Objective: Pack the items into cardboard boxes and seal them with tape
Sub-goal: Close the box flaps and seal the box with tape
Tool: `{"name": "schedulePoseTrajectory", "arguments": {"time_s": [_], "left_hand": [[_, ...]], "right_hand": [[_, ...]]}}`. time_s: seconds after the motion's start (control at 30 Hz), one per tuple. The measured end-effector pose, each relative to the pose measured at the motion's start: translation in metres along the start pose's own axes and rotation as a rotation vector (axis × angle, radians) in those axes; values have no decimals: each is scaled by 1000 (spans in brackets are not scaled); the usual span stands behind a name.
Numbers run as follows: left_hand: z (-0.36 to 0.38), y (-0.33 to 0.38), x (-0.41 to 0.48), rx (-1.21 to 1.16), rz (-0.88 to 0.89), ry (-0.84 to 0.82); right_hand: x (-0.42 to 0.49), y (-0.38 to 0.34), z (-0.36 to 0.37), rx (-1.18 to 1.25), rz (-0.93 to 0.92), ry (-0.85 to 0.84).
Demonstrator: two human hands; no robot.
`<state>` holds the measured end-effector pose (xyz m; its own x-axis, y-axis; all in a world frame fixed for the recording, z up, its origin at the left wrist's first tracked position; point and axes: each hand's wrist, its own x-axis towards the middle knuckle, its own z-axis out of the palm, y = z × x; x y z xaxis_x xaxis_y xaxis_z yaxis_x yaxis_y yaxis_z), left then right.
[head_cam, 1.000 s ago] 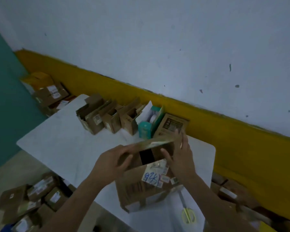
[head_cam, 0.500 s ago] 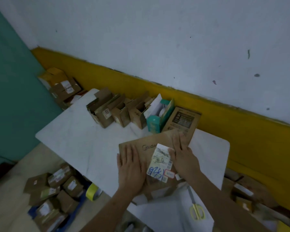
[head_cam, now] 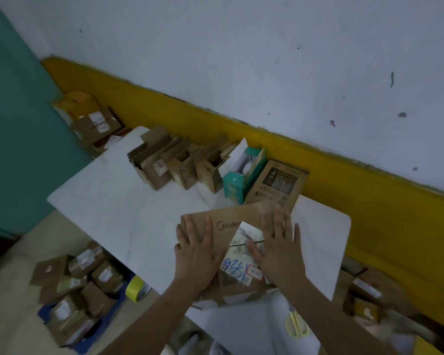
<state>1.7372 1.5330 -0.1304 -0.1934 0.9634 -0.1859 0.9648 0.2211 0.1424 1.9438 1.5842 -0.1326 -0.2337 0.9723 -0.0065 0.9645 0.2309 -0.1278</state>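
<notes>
Flaps [head_cam: 222,217] now down under flat left hand [head_cam: 196,254], right hand [head_cam: 277,252]; box [head_cam: 228,290] label [head_cam: 241,267] seemingly slit

You're in a makeshift parcel-packing room: labelled parcels [head_cam: 80,283] heaped on the floor [head_cam: 13,319], open boxes [head_cam: 162,165] lining your table [head_cam: 108,203].

Left hand [head_cam: 196,260] flat, palm down, fingers straight, spread, pointing away from body. Right hand [head_cam: 280,249] likewise flat, palm down, fingers splayed, thumb inward. Hands side by side, apart. Bare forearms [head_cam: 149,319] reach in from below.
</notes>
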Motion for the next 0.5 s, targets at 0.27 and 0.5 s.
{"name": "schedulePoseTrajectory", "arguments": {"time_s": [0.27, 0.5], "left_hand": [[-4, -2, 2, 35, 109, 112], [-7, -2, 1, 23, 183, 105]], "right_hand": [[22, -18, -13, 32, -129, -12], [17, -21, -9, -99, -223, -46]]}}
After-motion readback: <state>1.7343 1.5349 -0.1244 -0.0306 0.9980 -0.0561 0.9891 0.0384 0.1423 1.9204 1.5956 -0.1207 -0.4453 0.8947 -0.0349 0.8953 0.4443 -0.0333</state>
